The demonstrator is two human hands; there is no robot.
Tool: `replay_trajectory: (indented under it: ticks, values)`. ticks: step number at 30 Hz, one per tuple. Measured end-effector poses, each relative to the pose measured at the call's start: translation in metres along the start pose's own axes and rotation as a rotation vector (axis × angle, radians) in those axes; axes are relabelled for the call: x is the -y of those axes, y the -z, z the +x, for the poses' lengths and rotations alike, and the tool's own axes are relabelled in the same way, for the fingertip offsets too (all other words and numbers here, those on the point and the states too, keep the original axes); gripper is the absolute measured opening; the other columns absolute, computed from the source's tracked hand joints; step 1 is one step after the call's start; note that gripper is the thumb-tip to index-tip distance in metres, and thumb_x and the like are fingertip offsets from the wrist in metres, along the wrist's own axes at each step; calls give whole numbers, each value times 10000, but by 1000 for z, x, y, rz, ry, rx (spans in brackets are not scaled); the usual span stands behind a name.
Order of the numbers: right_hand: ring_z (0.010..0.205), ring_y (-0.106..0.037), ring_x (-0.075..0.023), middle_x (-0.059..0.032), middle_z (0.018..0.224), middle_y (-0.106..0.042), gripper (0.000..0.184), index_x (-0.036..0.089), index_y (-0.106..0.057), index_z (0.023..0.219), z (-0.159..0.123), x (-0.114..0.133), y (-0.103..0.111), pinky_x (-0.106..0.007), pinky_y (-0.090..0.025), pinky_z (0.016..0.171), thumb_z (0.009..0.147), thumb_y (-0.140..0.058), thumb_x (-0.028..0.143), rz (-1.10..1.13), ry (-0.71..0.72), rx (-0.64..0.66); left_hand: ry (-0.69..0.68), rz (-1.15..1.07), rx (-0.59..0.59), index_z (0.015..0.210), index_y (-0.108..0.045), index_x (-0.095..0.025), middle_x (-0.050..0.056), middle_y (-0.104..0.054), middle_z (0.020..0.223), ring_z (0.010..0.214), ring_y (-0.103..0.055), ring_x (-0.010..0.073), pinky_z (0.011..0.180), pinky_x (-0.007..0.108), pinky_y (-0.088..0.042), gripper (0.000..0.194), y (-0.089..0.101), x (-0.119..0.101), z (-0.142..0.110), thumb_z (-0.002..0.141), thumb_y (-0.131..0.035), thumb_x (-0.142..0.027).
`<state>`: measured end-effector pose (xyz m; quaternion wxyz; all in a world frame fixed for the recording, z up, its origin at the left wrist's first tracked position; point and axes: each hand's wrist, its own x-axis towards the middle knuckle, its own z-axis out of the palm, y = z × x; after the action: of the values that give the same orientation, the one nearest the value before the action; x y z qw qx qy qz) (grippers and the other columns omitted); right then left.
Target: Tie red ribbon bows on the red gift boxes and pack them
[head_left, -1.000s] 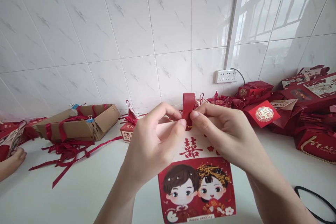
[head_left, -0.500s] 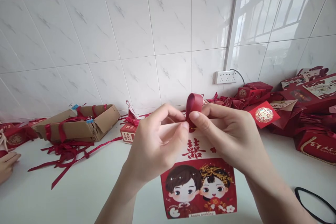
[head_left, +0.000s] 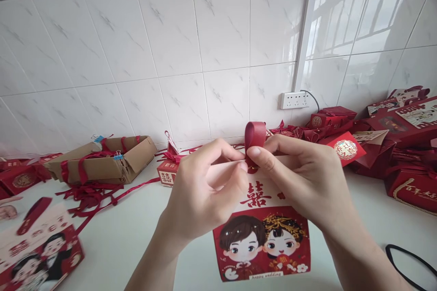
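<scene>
Between my hands hangs a red and white wedding gift bag (head_left: 262,245) with two cartoon faces and a red double-happiness character. A dark red ribbon loop (head_left: 255,134) stands up from its top edge. My left hand (head_left: 213,191) pinches the bag's white top edge beside the base of the loop. With thumb and fingers, my right hand (head_left: 293,170) grips the ribbon loop low down, at the bag's edge. The ribbon's lower end is hidden behind my fingers.
At left stand a cardboard box (head_left: 102,163) wrapped with ribbons, a ribbon pile (head_left: 90,198), another person's hand (head_left: 8,209) and a second gift bag (head_left: 41,254). Red gift boxes (head_left: 413,188) crowd the right. A small box (head_left: 167,173) sits behind my left hand; a black loop (head_left: 406,266) lies front right.
A second gift bag with a ribbon handle has come into view at the lower left, near the other person's hand. My hands keep their grip, and the view shifts slightly.
</scene>
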<state>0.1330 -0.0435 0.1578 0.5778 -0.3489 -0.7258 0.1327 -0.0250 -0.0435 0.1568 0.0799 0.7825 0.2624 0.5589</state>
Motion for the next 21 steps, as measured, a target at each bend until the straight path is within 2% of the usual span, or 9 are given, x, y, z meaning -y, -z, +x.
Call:
replay_trajectory:
  ticks: [7, 10, 16, 21]
  values:
    - [429, -413, -56, 17, 500, -556, 333, 170, -633, 601, -1, 0, 1, -156, -297, 368, 848, -612, 392, -32, 29, -54, -77, 32, 8, 761, -532, -158, -19, -566, 685, 600, -531, 75, 538, 188, -444, 81, -1, 0, 0, 805, -559, -96]
    - [401, -384, -52, 27, 461, -520, 341, 171, -620, 585, -3, 0, 1, -155, -287, 352, 847, -612, 389, -19, 29, -56, -92, 33, 24, 753, -519, -161, -23, -538, 671, 583, -500, 76, 535, 206, -430, 85, -1, 2, 0, 790, -558, -96]
    - [347, -278, -39, 67, 366, -356, 350, 174, -576, 552, -4, 1, 2, -156, -179, 302, 836, -627, 372, -12, 49, -68, -129, 20, 61, 765, -507, -169, -25, -518, 679, 576, -456, 78, 521, 222, -396, 89, -1, 4, 1, 778, -550, -92]
    - [346, -283, -37, 64, 368, -368, 350, 175, -584, 547, -3, -1, 2, -148, -194, 299, 822, -641, 383, -41, 66, -75, -79, 14, 48, 770, -498, -179, -32, -509, 669, 586, -471, 81, 551, 226, -417, 85, -4, 1, -1, 799, -548, -116]
